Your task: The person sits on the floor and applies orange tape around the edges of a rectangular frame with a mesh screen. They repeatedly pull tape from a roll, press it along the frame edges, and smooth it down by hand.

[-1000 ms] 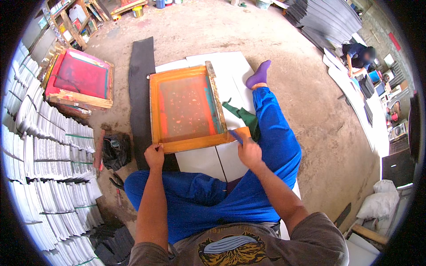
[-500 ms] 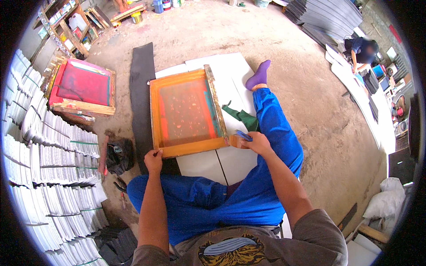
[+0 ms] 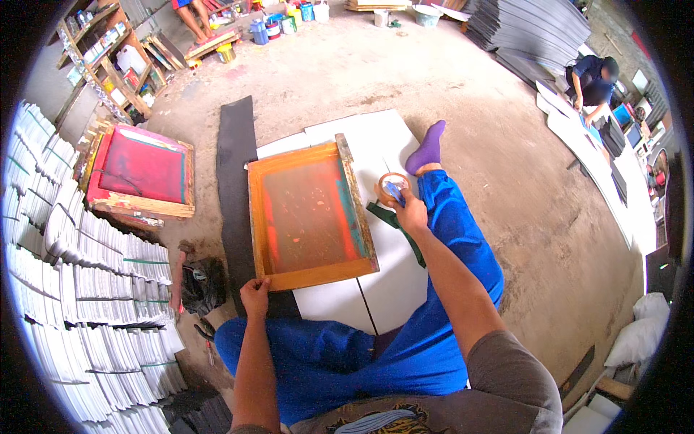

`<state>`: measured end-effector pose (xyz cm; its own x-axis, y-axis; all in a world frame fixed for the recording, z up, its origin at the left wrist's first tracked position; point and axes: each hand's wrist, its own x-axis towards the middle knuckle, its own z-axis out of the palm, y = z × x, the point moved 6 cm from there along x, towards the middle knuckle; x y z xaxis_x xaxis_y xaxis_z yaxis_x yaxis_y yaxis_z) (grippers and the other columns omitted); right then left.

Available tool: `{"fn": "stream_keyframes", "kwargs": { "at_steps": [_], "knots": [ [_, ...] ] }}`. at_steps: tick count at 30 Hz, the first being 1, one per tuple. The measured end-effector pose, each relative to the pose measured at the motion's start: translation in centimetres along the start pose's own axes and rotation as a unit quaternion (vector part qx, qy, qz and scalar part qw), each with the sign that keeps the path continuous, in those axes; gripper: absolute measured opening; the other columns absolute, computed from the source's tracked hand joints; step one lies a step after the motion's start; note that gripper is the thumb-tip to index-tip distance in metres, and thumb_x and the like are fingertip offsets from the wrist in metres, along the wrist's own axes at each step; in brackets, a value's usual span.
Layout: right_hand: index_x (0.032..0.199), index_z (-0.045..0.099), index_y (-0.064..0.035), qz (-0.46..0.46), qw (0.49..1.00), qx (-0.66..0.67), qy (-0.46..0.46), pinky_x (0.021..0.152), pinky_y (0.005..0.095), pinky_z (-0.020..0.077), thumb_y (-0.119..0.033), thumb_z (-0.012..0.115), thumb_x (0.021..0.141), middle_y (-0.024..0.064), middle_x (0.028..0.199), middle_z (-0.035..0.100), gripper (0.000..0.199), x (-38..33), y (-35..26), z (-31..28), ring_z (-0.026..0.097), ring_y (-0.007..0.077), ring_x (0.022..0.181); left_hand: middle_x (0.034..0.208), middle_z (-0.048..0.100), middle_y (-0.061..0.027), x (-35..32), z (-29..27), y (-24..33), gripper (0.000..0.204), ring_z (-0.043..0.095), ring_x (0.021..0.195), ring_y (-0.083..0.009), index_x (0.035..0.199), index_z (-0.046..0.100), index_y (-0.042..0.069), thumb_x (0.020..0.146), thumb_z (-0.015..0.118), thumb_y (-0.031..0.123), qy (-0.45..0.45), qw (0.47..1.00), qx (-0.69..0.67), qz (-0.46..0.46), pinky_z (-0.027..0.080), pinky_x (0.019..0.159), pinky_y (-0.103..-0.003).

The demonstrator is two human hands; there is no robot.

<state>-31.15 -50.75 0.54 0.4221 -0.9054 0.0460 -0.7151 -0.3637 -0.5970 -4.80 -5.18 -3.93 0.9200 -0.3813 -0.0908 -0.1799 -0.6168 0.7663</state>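
A screen printing frame (image 3: pixel 312 277) lies in front of me, its wooden border covered with brown tape and its mesh (image 3: pixel 307 217) brownish with orange and teal edges. With fingers pinched, my left hand (image 3: pixel 254 296) grips the frame's near left corner. To the right of the frame, my right hand (image 3: pixel 412 212) holds a roll of brown tape (image 3: pixel 383 179) together with a slim blue tool (image 3: pixel 394 191), whose kind I cannot make out. Just below that roll, a dark green cloth strip (image 3: pixel 382 213) lies on white sheets (image 3: pixel 390 289), partly behind my right forearm.
Stacks of white bundles (image 3: pixel 101 315) line my left side. Farther out is a red-stained screen frame (image 3: pixel 141 165). A black sheet (image 3: pixel 237 210) and a black bag (image 3: pixel 203 286) lie closer. Paint tins (image 3: pixel 288 24) stand far off; a person (image 3: pixel 594 81) bends over sheets at the far right.
My right hand has moved from the frame's near right corner, away from me and rightward, carrying the tape roll and blue tool. My left hand stays at the near left corner. The view has shifted.
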Motion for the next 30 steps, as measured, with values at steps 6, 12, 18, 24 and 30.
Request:
{"fn": "stream_keyframes", "kwargs": {
  "at_steps": [6,12,18,24,30],
  "knots": [
    [0.120,0.064,-0.0140,0.002,0.999,-0.035,-0.003,0.083,0.0542,0.0533,-0.038,0.075,0.087,0.0256,0.098,0.072,0.043,2.0,3.7,3.2,0.069,0.0433,0.096,0.076,0.072,-0.0092,0.1,0.2,-0.1,0.021,0.064,0.069,-0.0149,0.088,0.074,-0.006,0.088,0.077,0.015,-0.027,0.999,-0.037,-0.025,0.051,0.069,-0.032],
    [0.118,0.060,-0.0104,-0.144,0.986,-0.077,0.037,0.077,0.0540,0.0544,-0.043,0.069,0.091,0.0191,0.097,0.069,0.044,-1.3,1.5,2.0,0.068,0.0428,0.092,0.078,0.071,-0.0081,0.2,-0.4,-0.6,0.024,0.063,0.072,-0.0137,0.091,0.073,-0.007,0.089,0.076,0.016,-0.021,0.998,-0.044,-0.040,0.051,0.069,-0.032],
    [0.112,0.065,-0.0109,-0.222,0.960,-0.147,0.089,0.087,0.0491,0.0502,-0.038,0.072,0.088,0.0122,0.102,0.061,0.037,-4.9,-1.0,0.9,0.058,0.0349,0.100,0.080,0.071,-0.0074,0.0,-1.1,0.7,0.025,0.063,0.075,-0.0141,0.094,0.073,-0.007,0.091,0.076,0.018,-0.013,0.996,-0.087,-0.016,0.051,0.071,-0.031],
    [0.116,0.075,-0.0207,-0.320,0.900,-0.138,-0.262,0.100,0.0487,0.0469,-0.041,0.076,0.084,0.0131,0.115,0.058,0.038,-11.0,-6.6,5.1,0.054,0.0341,0.115,0.082,0.071,-0.0060,-0.5,-1.5,2.6,0.025,0.062,0.076,-0.0130,0.096,0.073,-0.007,0.091,0.075,0.018,-0.005,0.994,-0.108,0.030,0.051,0.072,-0.030],
    [0.092,0.075,-0.0164,-0.305,0.922,-0.117,-0.207,0.094,0.0440,0.0479,-0.035,0.081,0.077,0.0084,0.110,0.060,0.025,-12.3,-6.5,4.1,0.054,0.0297,0.110,0.083,0.071,-0.0046,-1.3,-2.0,4.6,0.022,0.062,0.076,-0.0110,0.095,0.073,-0.006,0.091,0.075,0.016,-0.009,0.986,-0.161,0.047,0.050,0.072,-0.028]
  ]
}}
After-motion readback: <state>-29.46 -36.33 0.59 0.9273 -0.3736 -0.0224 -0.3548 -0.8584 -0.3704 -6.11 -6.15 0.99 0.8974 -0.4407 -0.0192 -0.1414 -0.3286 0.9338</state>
